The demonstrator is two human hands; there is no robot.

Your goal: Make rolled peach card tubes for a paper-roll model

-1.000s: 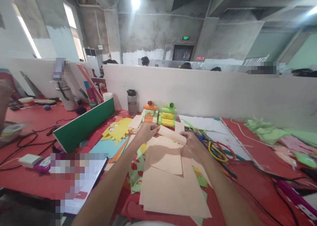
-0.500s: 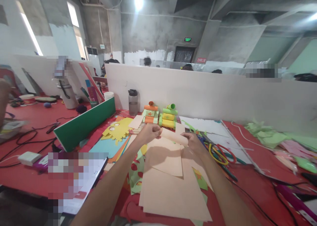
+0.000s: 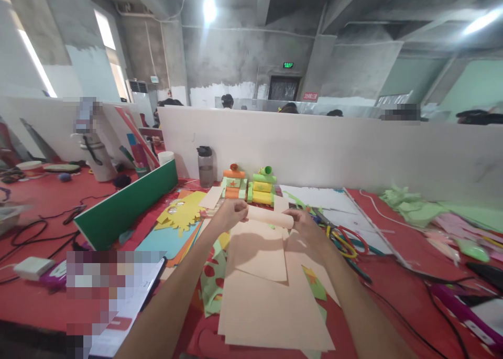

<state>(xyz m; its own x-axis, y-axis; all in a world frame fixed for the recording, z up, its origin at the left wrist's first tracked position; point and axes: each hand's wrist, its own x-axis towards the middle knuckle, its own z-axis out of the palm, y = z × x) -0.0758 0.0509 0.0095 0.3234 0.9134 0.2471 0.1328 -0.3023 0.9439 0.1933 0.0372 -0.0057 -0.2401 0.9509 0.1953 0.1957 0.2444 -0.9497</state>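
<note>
Between my two hands a rolled tube of peach paper (image 3: 270,216) is held sideways above the table. My left hand (image 3: 236,213) pinches its left end, and my right hand (image 3: 301,222) grips the right end. Below it lie sheets of peach paper (image 3: 271,314), with a smaller peach piece (image 3: 259,257) on top. Behind my hands stand two paper models built of rolled tubes, an orange one (image 3: 234,183) and a yellow and green one (image 3: 262,186). Scissors with red and yellow handles (image 3: 346,241) lie right of my right hand.
Yellow cut paper (image 3: 184,209) and blue paper (image 3: 163,238) lie to the left beside a green board (image 3: 129,202). A dark-lidded bottle (image 3: 205,167) stands by the white partition (image 3: 314,147). Crumpled green paper (image 3: 408,204) is at right, and a power strip (image 3: 467,317) sits front right.
The peach paper looks more tightly rolled and tube-like than before. Both hands stay on its ends. The whole view has shifted slightly.
</note>
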